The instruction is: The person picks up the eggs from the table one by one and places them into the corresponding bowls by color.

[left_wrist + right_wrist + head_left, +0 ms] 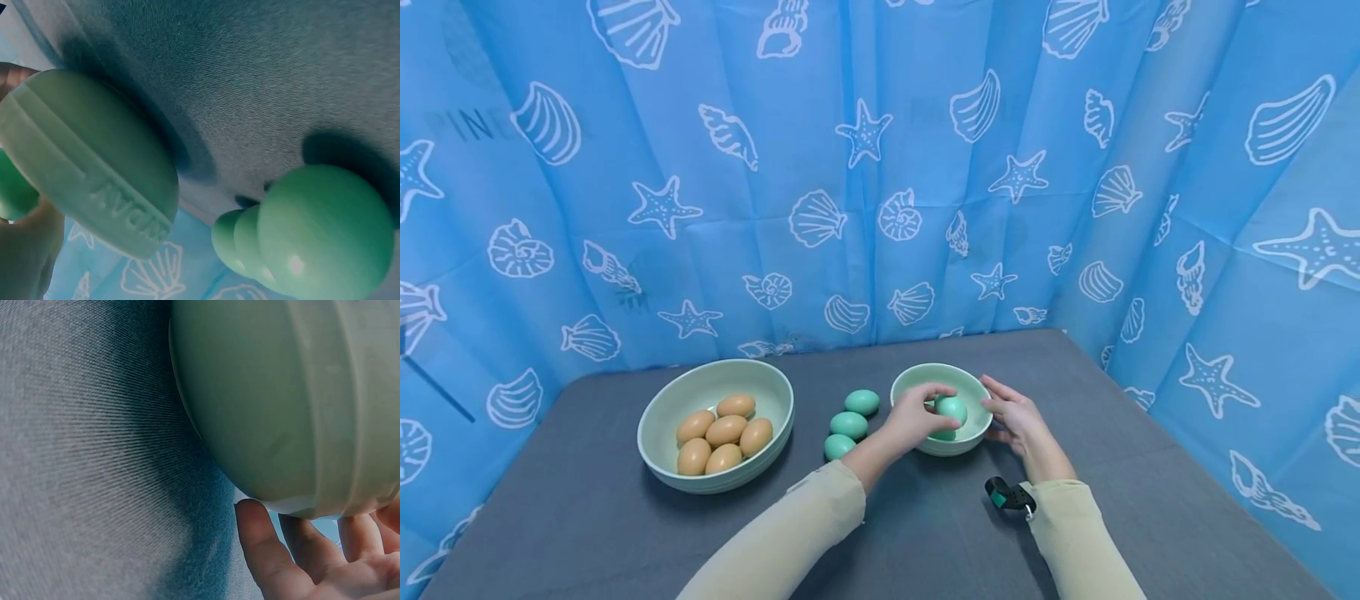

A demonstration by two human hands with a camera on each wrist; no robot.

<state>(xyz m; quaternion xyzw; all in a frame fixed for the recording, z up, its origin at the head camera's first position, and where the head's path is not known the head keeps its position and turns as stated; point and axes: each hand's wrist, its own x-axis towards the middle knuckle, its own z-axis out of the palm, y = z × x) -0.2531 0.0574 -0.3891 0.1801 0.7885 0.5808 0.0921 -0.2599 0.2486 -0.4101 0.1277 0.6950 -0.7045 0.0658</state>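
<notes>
My left hand (917, 414) pinches a green egg (951, 408) between thumb and fingers, inside the rim of a small pale green bowl (927, 372). More green shows beneath that egg, mostly hidden by the hand. On the bowl's right side my right hand (1018, 421) grips the rim; in the right wrist view its fingers (306, 544) lie against the bowl's outer wall (250, 406), the thumb out of sight. Three green eggs (848, 425) sit in a row on the table left of the bowl, the nearest partly behind the left forearm.
A larger pale green bowl (658, 417) with several brown eggs (726, 430) stands at the left. Grey cloth (925, 533) covers the table. Blue curtains (865, 208) with shell prints hang behind and at the right. A black device (1009, 495) hangs by the right wrist.
</notes>
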